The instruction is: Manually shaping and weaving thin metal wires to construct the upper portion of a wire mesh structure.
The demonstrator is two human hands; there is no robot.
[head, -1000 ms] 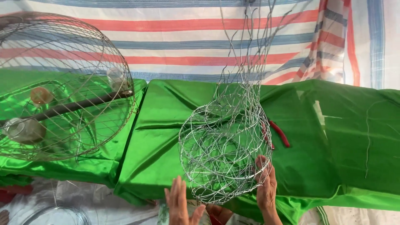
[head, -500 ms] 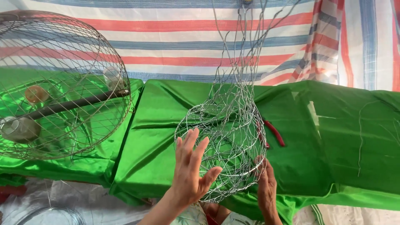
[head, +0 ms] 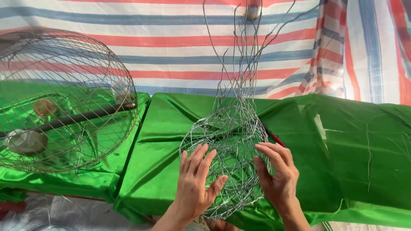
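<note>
Head view: both hands press on a half-woven wire basket (head: pixel 224 167) standing mid-bench on green cloth (head: pixel 171 128). Left hand (head: pixel 195 182), fingers spread flat on the mesh at 7 o'clock; right hand (head: pixel 278 173), fingers curled against its 3 o'clock side. Loose wire ends (head: pixel 244 51) spray up at 12 o'clock and could prick or snag a sleeve. Hard squeezing may dent the weave. A finished cage (head: pixel 64 100) sits at 9 o'clock.

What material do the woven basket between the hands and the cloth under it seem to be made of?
Woven basket: thin bare metal wire, silvery grey, likely steel; loose strands stand stiffly upward. Cloth: green fabric, probably satin-like synthetic, given its shiny folds. Both hands, left and right, press on the mesh.
</note>
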